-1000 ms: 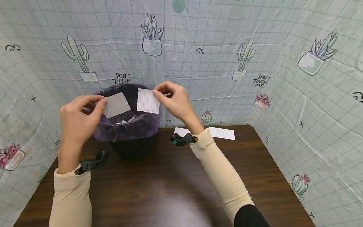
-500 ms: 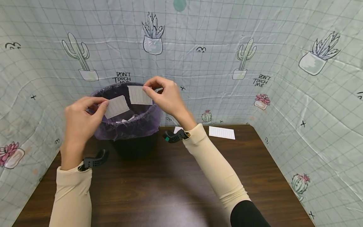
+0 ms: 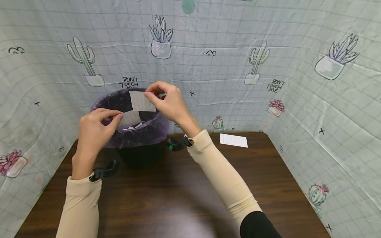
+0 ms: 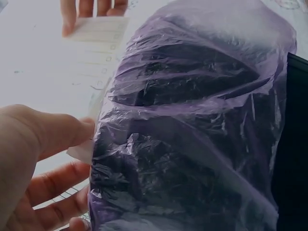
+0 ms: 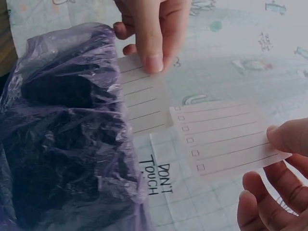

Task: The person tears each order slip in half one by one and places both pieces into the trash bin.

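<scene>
Our right hand (image 3: 169, 100) has swung its lined paper (image 3: 142, 101) inward over the bin (image 3: 141, 155), and our left hand (image 3: 96, 132) has dipped a second slip (image 3: 129, 119) into its mouth. Both still pinch; we judge these two ready for dropping.

Soft, even light fills the head view, with a pale, hazy glare toward the near edge of the table (image 3: 154, 188), while the bin (image 3: 141, 157) by its far left corner sinks almost to black and grid lines on the patterned sheet (image 3: 190, 71) bow near the frame's left side. The left wrist view is milky and overexposed at upper left, nearly bleaching the checkbox paper slip (image 4: 94, 53). Dimmer and cool-tinted, the right wrist view shows small highlights on the creased purple liner (image 5: 72, 125) and a softly blurred background.
</scene>
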A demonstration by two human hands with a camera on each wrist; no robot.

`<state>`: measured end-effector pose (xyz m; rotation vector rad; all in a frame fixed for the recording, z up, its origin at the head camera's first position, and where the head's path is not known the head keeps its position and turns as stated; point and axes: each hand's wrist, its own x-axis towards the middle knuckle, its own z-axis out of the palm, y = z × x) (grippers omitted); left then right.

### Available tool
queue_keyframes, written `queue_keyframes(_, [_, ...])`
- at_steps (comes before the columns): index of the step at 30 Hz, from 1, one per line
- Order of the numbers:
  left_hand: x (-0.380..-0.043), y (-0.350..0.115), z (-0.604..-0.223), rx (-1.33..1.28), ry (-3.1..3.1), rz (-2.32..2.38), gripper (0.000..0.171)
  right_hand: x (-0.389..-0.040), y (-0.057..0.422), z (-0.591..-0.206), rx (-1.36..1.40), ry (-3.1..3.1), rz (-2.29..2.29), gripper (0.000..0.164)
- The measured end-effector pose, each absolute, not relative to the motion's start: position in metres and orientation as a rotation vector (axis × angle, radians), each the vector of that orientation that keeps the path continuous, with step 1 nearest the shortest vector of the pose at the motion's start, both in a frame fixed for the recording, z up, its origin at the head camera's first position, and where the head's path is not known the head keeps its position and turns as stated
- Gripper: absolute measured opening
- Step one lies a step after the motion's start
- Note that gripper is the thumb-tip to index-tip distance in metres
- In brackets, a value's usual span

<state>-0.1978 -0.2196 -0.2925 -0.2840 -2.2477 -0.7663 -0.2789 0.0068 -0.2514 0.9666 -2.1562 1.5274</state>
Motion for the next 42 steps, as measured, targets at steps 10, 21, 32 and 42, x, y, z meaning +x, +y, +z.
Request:
queue_keyframes(10, [-0.197,-0.220,-0.296,-0.250,-2.305,-0.810,0.020,-0.284,0.003,-0.265,0.923,-2.221,1.542,0.009])
queue_keyframes(21, [-0.191,-0.220,-0.294,-0.259,-2.288,-0.848,0.020,-0.288,-0.003,-0.275,0.921,-2.228,1.567,0.010])
queue_keyframes(32, [-0.181,-0.214,-0.280,-0.319,-2.070,-0.890,0.015,-0.293,-0.006,-0.273,0.891,-2.244,1.529,0.011])
queue_keyframes(42, [-0.170,-0.207,-0.285,-0.353,-1.983,-0.964,0.013,-0.297,-0.002,-0.276,0.842,-2.263,1.523,0.016])
